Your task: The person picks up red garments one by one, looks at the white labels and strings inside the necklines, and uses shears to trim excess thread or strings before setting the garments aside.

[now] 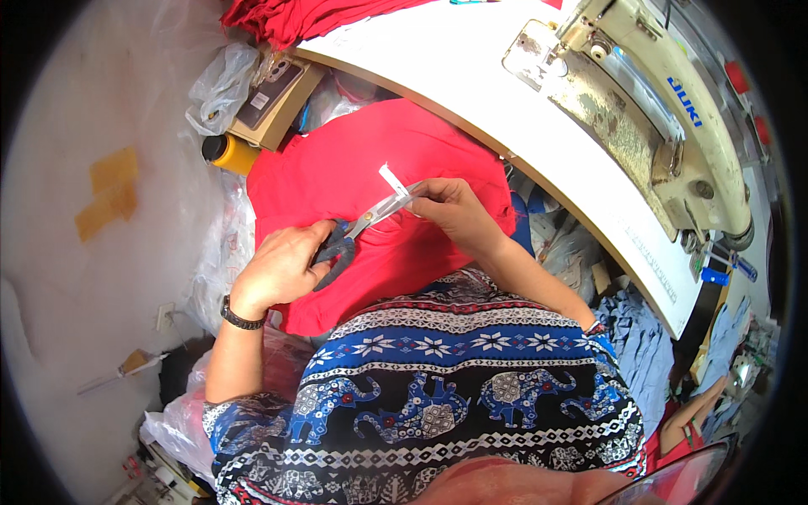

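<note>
My left hand [284, 263] is closed round the dark handles of a pair of scissors [340, 251]. The blades point up and to the right, across a large red cloth [328, 172] spread over my lap. At the blade tips, my right hand [459, 215] pinches a narrow white strip [392, 180], which looks like a fabric label. Its free end sticks up past the blades. Whether the blades are cutting into the strip is too small to tell.
A white sewing table [471, 84] curves along the right, with a worn cream sewing machine [665, 109] on it. More red cloth [295, 18] lies at its far end. Left of my lap are a yellow jar [234, 155], a cardboard box [290, 105] and plastic bags [223, 80].
</note>
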